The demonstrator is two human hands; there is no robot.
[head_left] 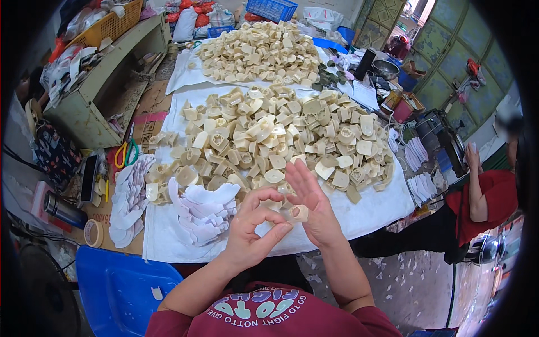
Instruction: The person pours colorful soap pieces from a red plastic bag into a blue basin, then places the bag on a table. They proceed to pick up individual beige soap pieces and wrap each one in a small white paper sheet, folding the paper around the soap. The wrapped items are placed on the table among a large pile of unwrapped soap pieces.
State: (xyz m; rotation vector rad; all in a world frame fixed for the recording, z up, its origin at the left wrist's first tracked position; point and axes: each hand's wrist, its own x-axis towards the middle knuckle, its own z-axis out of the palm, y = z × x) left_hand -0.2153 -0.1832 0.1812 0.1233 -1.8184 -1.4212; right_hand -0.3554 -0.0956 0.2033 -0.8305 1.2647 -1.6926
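Nearest the camera, the left hand (250, 227) was curled with thumb and forefinger bent round into a ring, its fingertip meeting a small cream block (299, 213) that rested against the palm of the right hand (310, 205). The right hand was held open, fingers spread and pointing away, with the block sitting at the base of the thumb; whether a white liner lay between the fingers and the block could not be made out. Just to the left of the hands, on the near edge of the white cloth (370, 216), lay a fanned stack of white liners (202, 213), and further left a second, longer stack (129, 199) lay on the brown bench beside a roll of tape (93, 233) and a steel flask (63, 209). A blue chair (120, 289) stood at the near left. Beyond the hands a big heap of cream blocks (275, 140) covered the cloth, and a second heap (255, 51) sat on the far cloth. With so many blocks piled up and liners unused, the work looked to be at an early stage, most of it left to do. At the right, another person in a red top (494, 194) bent over a bench.
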